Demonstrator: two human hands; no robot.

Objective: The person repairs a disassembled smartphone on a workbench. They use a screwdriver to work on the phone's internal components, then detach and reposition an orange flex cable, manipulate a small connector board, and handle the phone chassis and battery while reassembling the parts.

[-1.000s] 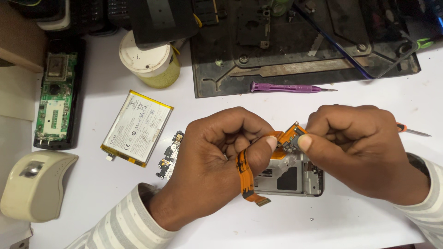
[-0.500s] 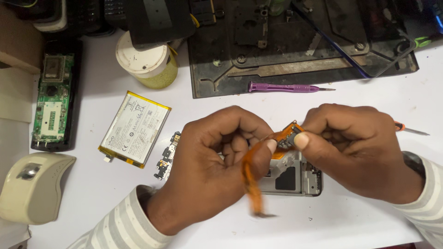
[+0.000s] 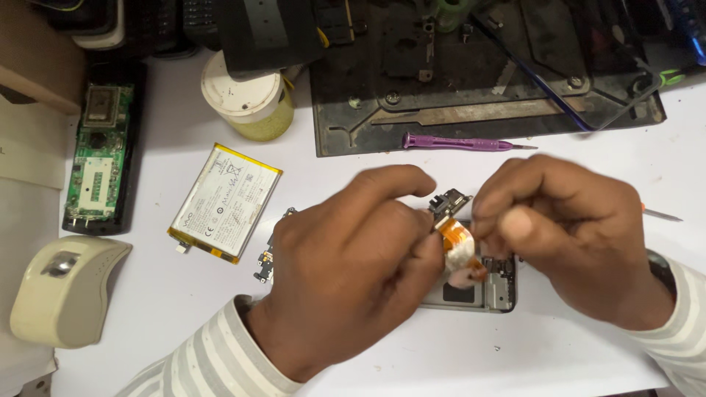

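My left hand (image 3: 353, 268) and my right hand (image 3: 570, 239) meet over an opened phone frame (image 3: 494, 290) lying on the white table. Between their fingertips they pinch an orange flex cable (image 3: 456, 237) with a small dark connector board at its top end. The cable is curled up between the two hands, just above the frame. A small dark circuit piece (image 3: 266, 259) lies just left of my left hand, partly hidden by it.
A flat silver battery with yellow edges (image 3: 224, 202) lies to the left. Further left stand a green circuit board in a black case (image 3: 97, 169) and a beige mouse-like device (image 3: 62, 290). A purple screwdriver (image 3: 456, 143), a black work mat (image 3: 485, 66) and a white-lidded jar (image 3: 246, 95) sit behind.
The orange flex cable hung down in a long strip before; now it is curled up short between my fingertips. Both hands stay over the phone frame.
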